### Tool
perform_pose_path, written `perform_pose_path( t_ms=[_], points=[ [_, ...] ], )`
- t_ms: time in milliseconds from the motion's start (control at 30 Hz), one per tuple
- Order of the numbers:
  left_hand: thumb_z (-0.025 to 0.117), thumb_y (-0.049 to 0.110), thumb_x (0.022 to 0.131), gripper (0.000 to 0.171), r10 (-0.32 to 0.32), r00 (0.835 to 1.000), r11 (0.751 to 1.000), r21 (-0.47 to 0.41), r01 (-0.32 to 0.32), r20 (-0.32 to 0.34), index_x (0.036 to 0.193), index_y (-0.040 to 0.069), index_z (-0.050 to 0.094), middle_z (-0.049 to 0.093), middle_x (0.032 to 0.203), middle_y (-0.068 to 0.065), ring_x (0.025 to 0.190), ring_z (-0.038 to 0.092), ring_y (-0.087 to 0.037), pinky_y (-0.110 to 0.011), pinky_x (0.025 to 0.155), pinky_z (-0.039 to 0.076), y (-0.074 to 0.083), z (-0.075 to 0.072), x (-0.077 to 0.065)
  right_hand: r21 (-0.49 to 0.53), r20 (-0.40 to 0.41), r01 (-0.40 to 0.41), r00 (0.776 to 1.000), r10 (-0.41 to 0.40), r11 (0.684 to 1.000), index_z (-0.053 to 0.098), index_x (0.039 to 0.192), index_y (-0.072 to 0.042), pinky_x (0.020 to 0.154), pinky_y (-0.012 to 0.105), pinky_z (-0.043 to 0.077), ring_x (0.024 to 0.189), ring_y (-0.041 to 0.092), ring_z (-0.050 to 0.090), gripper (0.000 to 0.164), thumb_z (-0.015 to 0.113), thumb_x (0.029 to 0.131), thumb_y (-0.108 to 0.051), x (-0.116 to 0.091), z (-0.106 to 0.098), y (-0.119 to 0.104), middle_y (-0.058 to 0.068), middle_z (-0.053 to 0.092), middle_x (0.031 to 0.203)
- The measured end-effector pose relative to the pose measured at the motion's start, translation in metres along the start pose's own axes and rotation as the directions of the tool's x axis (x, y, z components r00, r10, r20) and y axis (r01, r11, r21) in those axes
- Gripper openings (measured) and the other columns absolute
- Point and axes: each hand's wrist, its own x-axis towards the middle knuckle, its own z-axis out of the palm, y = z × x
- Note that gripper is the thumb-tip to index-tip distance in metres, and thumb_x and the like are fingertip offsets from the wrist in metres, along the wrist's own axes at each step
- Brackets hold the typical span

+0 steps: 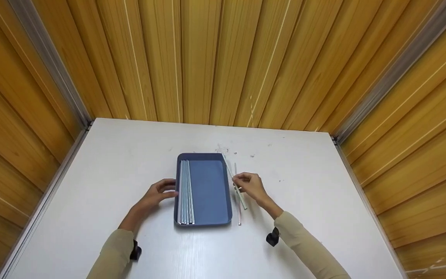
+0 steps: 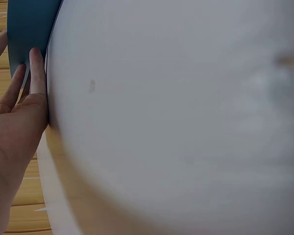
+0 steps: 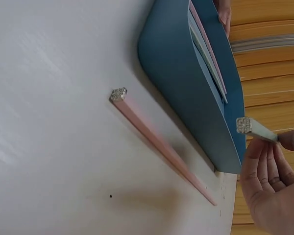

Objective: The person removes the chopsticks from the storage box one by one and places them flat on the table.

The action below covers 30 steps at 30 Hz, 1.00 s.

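On a white tabletop (image 1: 207, 252), seen in my head view, my right hand (image 1: 252, 186) pinches a pale green stick (image 1: 241, 199) beside the right rim of a blue tray (image 1: 209, 190); several pale sticks (image 1: 186, 192) line the tray's left side. My left hand (image 1: 155, 195), thumb apart from its fingers, touches the left rim. From my left wrist, those fingers rest against the tray's wall. From my right wrist, the green stick's patterned silver end shows; a pink stick (image 3: 159, 144), similarly tipped, lies just outside the tray.
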Motion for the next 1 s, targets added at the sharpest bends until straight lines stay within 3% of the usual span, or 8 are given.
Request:
perform_pose_path(
  t_ms=[133,333,567,667,867,1000],
  points=[
    [0.076,0.013,0.093,0.063,-0.014,1.0,1.0,-0.005,0.014,-0.006,0.146,-0.005,0.046,0.055,0.143,-0.027,0.133,0.054,-0.032,-0.015,0.099,0.046,0.001,0.0,-0.002,0.0,-0.033,-0.005,0.999,0.005,1.0,0.073,0.108,0.008,0.065,0.022,0.06,0.076,0.012,0.072,0.025,0.071,0.096,-0.014,-0.002,-0.009,0.007,0.018,0.076,0.093],
    [0.077,0.015,0.093,0.065,-0.043,0.999,0.999,-0.032,0.043,-0.015,0.147,-0.003,0.047,0.054,0.145,-0.024,0.136,0.053,-0.031,-0.016,0.1,0.047,-0.001,0.001,-0.003,0.02,-0.082,-0.029,0.996,0.03,0.999,0.072,0.106,0.009,0.064,0.023,0.06,0.079,0.016,0.072,0.024,0.072,0.095,-0.012,-0.007,-0.017,0.015,0.024,0.075,0.098],
    [0.076,0.015,0.093,0.065,-0.02,1.0,1.0,-0.017,0.019,-0.008,0.147,-0.005,0.046,0.054,0.144,-0.027,0.132,0.057,-0.028,-0.016,0.099,0.048,-0.001,-0.001,-0.001,-0.019,-0.131,-0.057,0.99,0.054,0.998,0.073,0.104,0.01,0.059,0.023,0.057,0.072,0.02,0.07,0.021,0.071,0.095,-0.009,-0.009,-0.026,0.023,0.019,0.075,0.086],
    [0.076,0.015,0.093,0.065,-0.011,1.0,1.0,-0.006,0.011,-0.005,0.147,-0.006,0.045,0.054,0.144,-0.027,0.131,0.057,-0.026,-0.016,0.1,0.048,-0.001,-0.002,-0.001,-0.047,-0.159,-0.067,0.985,0.058,0.997,0.073,0.103,0.012,0.058,0.024,0.057,0.071,0.024,0.07,0.02,0.07,0.095,-0.006,-0.01,-0.028,0.029,0.027,0.074,0.091],
    [0.077,0.014,0.092,0.064,-0.011,1.0,1.0,0.004,0.011,-0.015,0.146,-0.004,0.047,0.056,0.143,-0.025,0.127,0.059,-0.021,-0.016,0.1,0.047,-0.001,-0.001,-0.001,-0.122,-0.205,-0.103,0.976,0.076,0.987,0.077,0.099,0.005,0.053,0.018,0.05,0.061,0.008,0.062,0.018,0.075,0.092,-0.011,-0.01,-0.032,0.049,0.014,0.076,0.082],
    [0.077,0.015,0.092,0.064,-0.015,1.0,1.0,0.006,0.016,-0.015,0.146,-0.004,0.048,0.056,0.143,-0.024,0.129,0.058,-0.023,-0.016,0.1,0.047,-0.001,0.0,0.001,-0.145,-0.202,-0.098,0.977,0.068,0.985,0.077,0.096,0.005,0.053,0.018,0.049,0.061,0.006,0.06,0.018,0.076,0.091,-0.012,-0.014,-0.034,0.055,0.011,0.076,0.08]
  ],
)
